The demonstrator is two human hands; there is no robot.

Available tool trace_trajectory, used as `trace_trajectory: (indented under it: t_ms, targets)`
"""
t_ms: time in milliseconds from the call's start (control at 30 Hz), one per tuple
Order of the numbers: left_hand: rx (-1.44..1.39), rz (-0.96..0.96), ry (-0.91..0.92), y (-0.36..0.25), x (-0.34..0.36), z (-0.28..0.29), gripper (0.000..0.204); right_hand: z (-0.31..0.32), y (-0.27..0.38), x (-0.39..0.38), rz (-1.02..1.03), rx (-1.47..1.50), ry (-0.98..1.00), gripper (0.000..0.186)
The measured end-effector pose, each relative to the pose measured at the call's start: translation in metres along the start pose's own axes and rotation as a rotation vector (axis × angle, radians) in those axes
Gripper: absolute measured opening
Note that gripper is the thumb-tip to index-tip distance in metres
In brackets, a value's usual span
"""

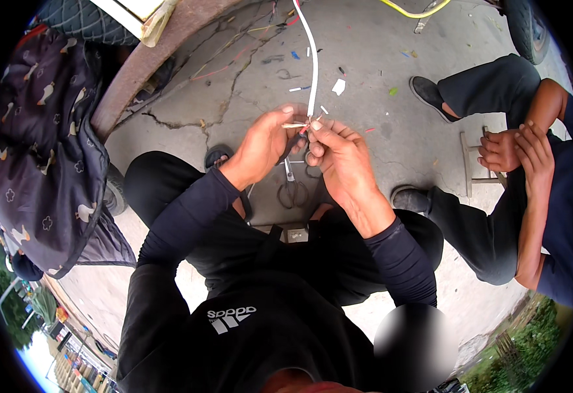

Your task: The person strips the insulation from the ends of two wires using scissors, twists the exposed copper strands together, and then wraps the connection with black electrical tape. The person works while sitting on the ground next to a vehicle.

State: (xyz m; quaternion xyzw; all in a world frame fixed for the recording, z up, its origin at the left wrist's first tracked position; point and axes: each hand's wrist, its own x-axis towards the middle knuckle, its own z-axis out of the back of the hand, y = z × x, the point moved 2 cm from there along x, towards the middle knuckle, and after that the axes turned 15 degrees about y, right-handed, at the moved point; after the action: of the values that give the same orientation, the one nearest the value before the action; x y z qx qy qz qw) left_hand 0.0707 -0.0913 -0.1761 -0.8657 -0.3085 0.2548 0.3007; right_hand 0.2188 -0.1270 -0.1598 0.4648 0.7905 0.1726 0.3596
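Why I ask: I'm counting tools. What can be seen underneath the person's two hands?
Lower down, between the left hand and right hand, scissors show against the concrete floor, ring handles in view. Whatever lies directly beneath both hands is covered and cannot be seen.

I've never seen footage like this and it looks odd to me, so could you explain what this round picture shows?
Happy to. There's no robot here: it's a person working bare-handed. A wide fisheye camera on their head looks down, which is why edges bend.

The right hand pinches near the end of a white cable, where thin wires come out. The left hand is close beside it, against a dark item too hidden to name.

Below is a concrete floor with scissors and a white scrap. Another person sits at the right.
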Motion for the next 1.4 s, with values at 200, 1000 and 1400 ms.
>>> trace_trajectory:
  t_ms: [200, 1000, 1400]
  targets:
    - [0.0, 0.254, 0.147, 0.001, 0.002, 0.033, 0.053, 0.0, -0.011, 0.018, -0.134, 0.019, 0.104, 0.017]
    - [0.039, 0.071, -0.07, -0.004, -0.034, 0.062, 0.018, -0.023, -0.026, 0.04, -0.163, -0.448, 0.006, 0.017]
    - [0.423, -0.136, -0.049, -0.009, -0.062, 0.058, 0.017, -0.037, -0.052, 0.036, 0.19, -0.965, -0.113, 0.013]
